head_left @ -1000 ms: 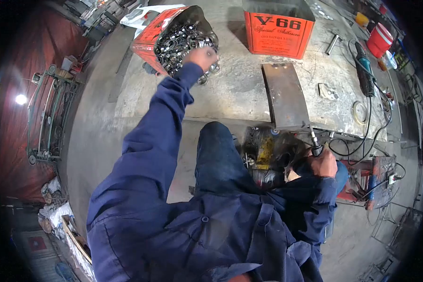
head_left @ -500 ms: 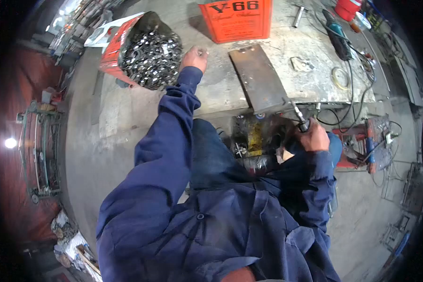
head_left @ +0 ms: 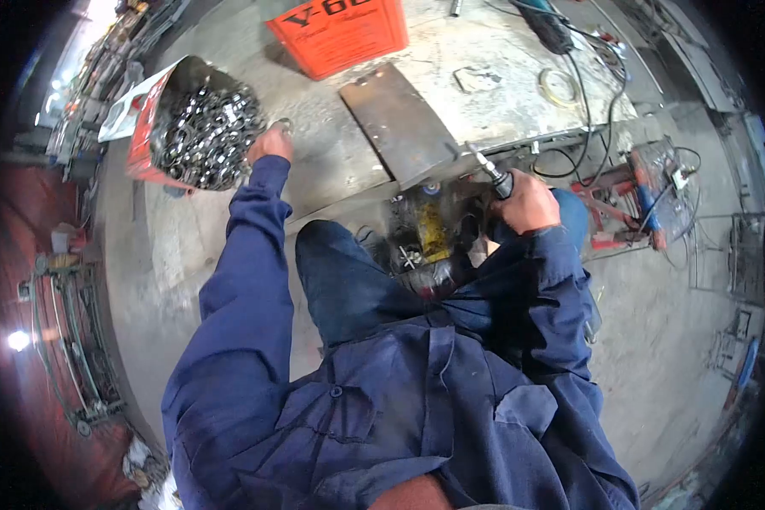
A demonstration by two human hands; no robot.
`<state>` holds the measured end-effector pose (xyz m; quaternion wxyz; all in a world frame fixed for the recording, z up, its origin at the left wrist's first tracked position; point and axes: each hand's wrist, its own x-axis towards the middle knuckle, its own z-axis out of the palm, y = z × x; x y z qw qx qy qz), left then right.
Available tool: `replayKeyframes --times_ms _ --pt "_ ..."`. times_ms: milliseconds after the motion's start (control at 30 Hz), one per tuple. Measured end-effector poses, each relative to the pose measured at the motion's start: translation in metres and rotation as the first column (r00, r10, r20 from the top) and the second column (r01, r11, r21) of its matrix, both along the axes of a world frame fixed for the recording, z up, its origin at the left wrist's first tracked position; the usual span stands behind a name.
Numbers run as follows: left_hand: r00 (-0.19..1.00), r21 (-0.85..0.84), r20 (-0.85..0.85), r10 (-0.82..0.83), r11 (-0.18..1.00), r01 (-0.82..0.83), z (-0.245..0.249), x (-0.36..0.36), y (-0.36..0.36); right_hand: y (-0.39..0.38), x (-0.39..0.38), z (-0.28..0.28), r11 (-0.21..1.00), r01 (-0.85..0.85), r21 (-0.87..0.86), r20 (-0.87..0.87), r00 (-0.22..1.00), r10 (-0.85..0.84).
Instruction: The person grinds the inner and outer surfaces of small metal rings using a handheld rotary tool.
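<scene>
My left hand (head_left: 272,143) is closed at the right side of a cut-open tin, its fingers curled together by the heap of small shiny metal parts (head_left: 212,136). A greyish bit shows at the fingertips, too small to make out. In my right hand (head_left: 531,202) is a handheld power tool (head_left: 500,180) with a dark grip and a slim metal nose. Its tip points up and left, close to the lower right corner of a flat, brownish steel plate (head_left: 399,123) lying on the bench.
The red tin (head_left: 141,140) holds the metal parts; another orange-red can (head_left: 340,38) stands behind the plate. A teal angle grinder (head_left: 546,25), cables and a wire ring (head_left: 559,87) lie at the right. Below the bench edge, a red floor jack-like frame (head_left: 608,200) stands on the floor.
The view has swung, so the bench things sit further left. My left hand is a little nearer the tin's parts. My right hand has shifted slightly, with the tool turned more to the left.
</scene>
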<state>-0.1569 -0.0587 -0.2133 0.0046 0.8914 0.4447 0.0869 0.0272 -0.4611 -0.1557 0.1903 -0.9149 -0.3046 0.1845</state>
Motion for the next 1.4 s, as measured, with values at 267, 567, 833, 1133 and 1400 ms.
replayKeyframes --times_ms 267,567,833,1133,1400 --pt "0.874 -0.840 0.485 0.026 0.292 0.457 0.034 0.070 -0.164 -0.001 -0.005 0.000 1.000 0.002 -0.004 0.017 1.000 -0.001" --pt "0.887 -0.888 0.449 0.110 0.162 0.430 0.030 0.074 -0.172 0.005 -0.010 -0.017 0.995 -0.085 -0.058 0.030 0.996 0.087" --pt "0.878 -0.840 0.478 0.031 0.310 0.446 0.024 0.086 -0.179 0.038 -0.017 -0.018 0.992 -0.089 -0.091 0.056 0.994 0.095" --pt "0.807 -0.806 0.578 0.125 0.245 0.539 0.003 0.064 -0.177 0.050 -0.022 -0.042 0.987 -0.137 -0.089 0.076 0.987 0.143" --pt "0.791 -0.793 0.596 0.138 0.254 0.554 0.003 0.065 -0.176 0.054 -0.022 -0.024 0.987 -0.109 -0.121 0.122 0.985 0.124"
